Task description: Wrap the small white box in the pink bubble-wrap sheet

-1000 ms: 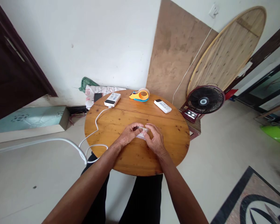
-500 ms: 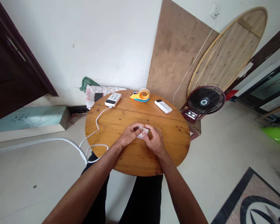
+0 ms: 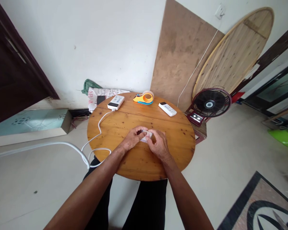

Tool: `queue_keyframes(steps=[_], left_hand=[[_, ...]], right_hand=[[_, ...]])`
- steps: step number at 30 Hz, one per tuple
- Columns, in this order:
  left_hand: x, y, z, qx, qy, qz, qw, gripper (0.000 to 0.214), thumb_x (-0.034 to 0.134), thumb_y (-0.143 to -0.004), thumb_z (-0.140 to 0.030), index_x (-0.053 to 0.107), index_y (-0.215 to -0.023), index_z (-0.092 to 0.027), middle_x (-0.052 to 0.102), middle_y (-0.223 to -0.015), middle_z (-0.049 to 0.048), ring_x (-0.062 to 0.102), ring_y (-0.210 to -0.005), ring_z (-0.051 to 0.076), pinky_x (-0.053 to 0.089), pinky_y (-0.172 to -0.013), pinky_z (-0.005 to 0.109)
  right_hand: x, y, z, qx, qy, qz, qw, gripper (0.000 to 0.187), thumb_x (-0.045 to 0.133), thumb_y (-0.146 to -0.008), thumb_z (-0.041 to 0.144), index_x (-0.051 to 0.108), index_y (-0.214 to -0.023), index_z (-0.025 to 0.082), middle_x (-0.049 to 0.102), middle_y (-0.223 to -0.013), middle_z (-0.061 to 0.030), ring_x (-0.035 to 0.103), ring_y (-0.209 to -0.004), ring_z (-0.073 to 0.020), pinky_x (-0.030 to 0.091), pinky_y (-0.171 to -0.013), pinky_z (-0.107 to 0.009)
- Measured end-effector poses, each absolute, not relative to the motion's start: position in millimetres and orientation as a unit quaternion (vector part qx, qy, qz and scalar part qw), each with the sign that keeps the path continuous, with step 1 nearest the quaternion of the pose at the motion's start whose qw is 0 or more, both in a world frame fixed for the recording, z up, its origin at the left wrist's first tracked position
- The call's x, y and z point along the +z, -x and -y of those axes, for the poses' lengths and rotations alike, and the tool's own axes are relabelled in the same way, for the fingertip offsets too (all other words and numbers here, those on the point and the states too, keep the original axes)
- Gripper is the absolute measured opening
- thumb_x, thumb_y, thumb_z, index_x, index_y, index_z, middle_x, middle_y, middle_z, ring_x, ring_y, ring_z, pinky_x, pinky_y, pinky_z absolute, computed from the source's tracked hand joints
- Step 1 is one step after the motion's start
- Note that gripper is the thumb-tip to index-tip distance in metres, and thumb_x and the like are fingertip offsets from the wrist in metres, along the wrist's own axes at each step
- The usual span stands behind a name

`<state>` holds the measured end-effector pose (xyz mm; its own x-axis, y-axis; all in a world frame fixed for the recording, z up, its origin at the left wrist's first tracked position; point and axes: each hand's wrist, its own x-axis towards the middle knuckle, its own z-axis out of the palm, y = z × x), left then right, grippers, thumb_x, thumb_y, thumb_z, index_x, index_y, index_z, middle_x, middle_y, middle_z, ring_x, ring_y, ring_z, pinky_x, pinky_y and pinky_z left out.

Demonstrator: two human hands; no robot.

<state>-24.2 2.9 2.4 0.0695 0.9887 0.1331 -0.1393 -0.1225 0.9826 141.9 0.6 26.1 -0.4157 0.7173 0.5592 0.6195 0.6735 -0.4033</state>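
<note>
Between my two hands, over the middle of the round wooden table (image 3: 139, 166), is a small pale card-like piece (image 3: 146, 136) with faint reddish print. My left hand (image 3: 133, 138) grips its left side, thumb on top and fingers curled round the far edge. On the right side, my right hand (image 3: 158, 143) pinches it with thumb and forefinger. The fingers cover parts of the piece, so its full shape and exact kind do not show.
At the table's far side lie a white power bank (image 3: 116, 102) with a white cable (image 3: 100, 123), an orange and blue tape dispenser (image 3: 144, 98) and a second white power bank (image 3: 167, 109). A fan (image 3: 210, 103) stands to the right, beside a leaning round wooden board (image 3: 235, 54).
Both hands stay at nearly the same spot on the pale piece. My right fingers have shifted very slightly; the objects on the table have not moved.
</note>
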Motion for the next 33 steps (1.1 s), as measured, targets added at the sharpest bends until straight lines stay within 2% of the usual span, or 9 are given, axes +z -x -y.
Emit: queue_keyframes(steps=[7,20,27,33], left_hand=[[3.5,24.1,-2.5,0.539,-0.526,-0.410,0.515,0.042,0.072,-0.071,-0.050,0.063,-0.091,-0.015,0.060,-0.074,-0.0013,0.051,-0.065,0.010,0.041,-0.062,0.023],[3.9,23.2,-1.7,0.537,-0.538,-0.417,0.499,0.044,0.070,-0.072,-0.053,0.065,-0.094,-0.015,0.063,-0.082,0.0019,0.055,-0.073,0.013,0.045,-0.069,0.025],[0.0,24.2,-1.8,0.548,-0.579,-0.479,0.368,0.039,0.069,-0.075,-0.046,0.069,-0.101,-0.017,0.065,-0.095,0.0062,0.057,-0.086,0.018,0.046,-0.081,0.031],[3.4,24.9,0.2,0.548,-0.585,-0.481,0.355,0.036,0.066,-0.078,-0.039,0.069,-0.106,-0.017,0.064,-0.101,0.0074,0.058,-0.087,0.018,0.048,-0.082,0.031]], right_hand=[[28.1,-141.7,-0.1,0.064,0.399,0.846,0.348,0.017,0.054,-0.086,0.027,0.060,-0.101,0.022,0.069,-0.098,-0.0050,0.061,-0.096,-0.0220,0.040,-0.090,-0.036],[32.3,-141.7,1.8,0.053,0.387,0.856,0.339,0.018,0.049,-0.090,0.026,0.060,-0.104,0.022,0.069,-0.102,-0.0049,0.061,-0.099,-0.0212,0.039,-0.087,-0.034],[31.2,-141.7,0.0,0.055,0.396,0.853,0.335,0.021,0.048,-0.092,0.026,0.061,-0.109,0.023,0.068,-0.110,-0.0044,0.060,-0.104,-0.0211,0.040,-0.089,-0.035],[27.3,-143.3,-1.9,0.058,0.398,0.847,0.347,0.030,0.045,-0.094,0.027,0.059,-0.120,0.024,0.064,-0.118,-0.0069,0.059,-0.109,-0.0218,0.042,-0.094,-0.036]])
